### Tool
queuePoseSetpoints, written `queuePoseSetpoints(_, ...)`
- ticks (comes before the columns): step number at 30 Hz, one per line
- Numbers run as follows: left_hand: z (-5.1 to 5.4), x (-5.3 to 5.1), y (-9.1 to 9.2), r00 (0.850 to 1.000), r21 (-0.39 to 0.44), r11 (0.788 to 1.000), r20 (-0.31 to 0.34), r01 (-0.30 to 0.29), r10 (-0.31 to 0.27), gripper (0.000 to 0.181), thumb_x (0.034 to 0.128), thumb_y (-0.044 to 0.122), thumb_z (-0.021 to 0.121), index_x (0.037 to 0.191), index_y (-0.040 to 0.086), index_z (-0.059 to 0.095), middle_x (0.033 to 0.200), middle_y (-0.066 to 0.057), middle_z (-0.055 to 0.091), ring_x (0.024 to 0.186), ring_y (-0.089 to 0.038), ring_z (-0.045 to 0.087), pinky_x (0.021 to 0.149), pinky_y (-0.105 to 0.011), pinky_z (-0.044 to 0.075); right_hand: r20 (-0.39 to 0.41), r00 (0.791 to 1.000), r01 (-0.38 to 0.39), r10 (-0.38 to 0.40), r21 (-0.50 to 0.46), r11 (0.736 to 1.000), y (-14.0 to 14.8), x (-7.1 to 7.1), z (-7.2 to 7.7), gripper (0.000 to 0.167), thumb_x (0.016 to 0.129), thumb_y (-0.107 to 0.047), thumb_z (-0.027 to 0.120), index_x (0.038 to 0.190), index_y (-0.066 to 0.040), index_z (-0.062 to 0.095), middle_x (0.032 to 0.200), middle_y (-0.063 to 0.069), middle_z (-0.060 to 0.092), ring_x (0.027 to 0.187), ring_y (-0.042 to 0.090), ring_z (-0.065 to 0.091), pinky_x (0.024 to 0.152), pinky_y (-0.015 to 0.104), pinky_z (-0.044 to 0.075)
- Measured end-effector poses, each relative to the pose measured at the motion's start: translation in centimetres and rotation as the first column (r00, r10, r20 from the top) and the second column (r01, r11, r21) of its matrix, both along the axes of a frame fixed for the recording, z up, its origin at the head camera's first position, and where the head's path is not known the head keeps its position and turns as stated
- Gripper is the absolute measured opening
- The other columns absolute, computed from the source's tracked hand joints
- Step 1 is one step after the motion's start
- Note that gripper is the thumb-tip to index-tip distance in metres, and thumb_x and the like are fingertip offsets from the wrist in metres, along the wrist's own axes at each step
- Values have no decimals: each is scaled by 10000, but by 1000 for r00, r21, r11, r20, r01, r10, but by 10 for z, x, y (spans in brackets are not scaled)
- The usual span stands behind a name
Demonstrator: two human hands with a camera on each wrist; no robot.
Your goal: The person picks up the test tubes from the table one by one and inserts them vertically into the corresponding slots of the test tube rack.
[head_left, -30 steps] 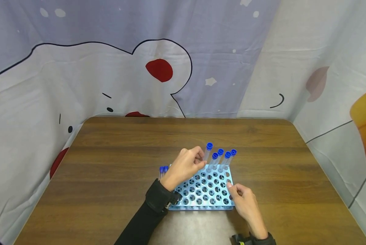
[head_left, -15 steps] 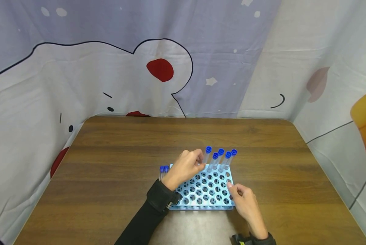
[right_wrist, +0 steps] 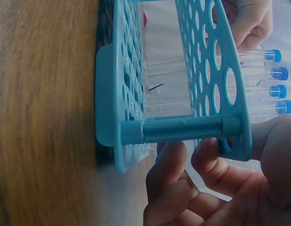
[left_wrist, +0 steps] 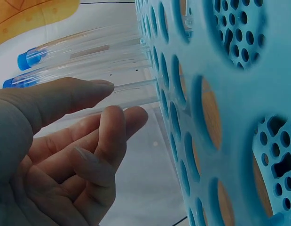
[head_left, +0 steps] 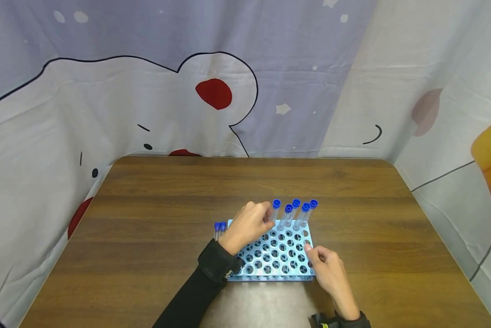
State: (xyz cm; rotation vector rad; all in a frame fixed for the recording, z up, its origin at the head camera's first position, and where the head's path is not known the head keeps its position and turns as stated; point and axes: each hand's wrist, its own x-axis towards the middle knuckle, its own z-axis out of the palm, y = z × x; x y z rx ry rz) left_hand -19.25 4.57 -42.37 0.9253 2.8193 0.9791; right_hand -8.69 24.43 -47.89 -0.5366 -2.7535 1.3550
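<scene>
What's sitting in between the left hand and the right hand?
The light-blue test-tube rack does: in the head view, its top, full of round holes, stretches between the left hand and the right hand.

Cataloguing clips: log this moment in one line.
left hand: pinches blue-capped tube at rack | right hand: holds rack's right end
</scene>
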Motion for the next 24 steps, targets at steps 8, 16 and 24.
queuePoseSetpoints(8,1,2,2,1000,-25,1000,-24,-4,4,106,800,139,678,830,73,601,708,34,578,542,-56,491,498,-187,398,-3,1000,-3,3,-8,1000,0,0,-1,462,906,-439,518,676,-41,564,574,-15,449,554,142,412,484,261,325)
queuePoseSetpoints(16,1,2,3,999,-34,999,-39,-4,3,100,797,117,671,831,58,599,656,39,538,487,-53,444,446,-177,351,-5,1000,-5,5,-10,1000,1,0,0,464,904,-440,520,674,-40,564,572,-16,449,555,142,412,489,263,327)
queuePoseSetpoints(24,1,2,3,999,-25,1000,-43,-7,6,118,792,130,679,833,50,603,649,43,533,493,-54,448,451,-179,354,1,1000,-3,3,-9,1000,1,0,0,471,903,-450,516,674,-41,561,579,-13,460,561,145,416,489,264,329)
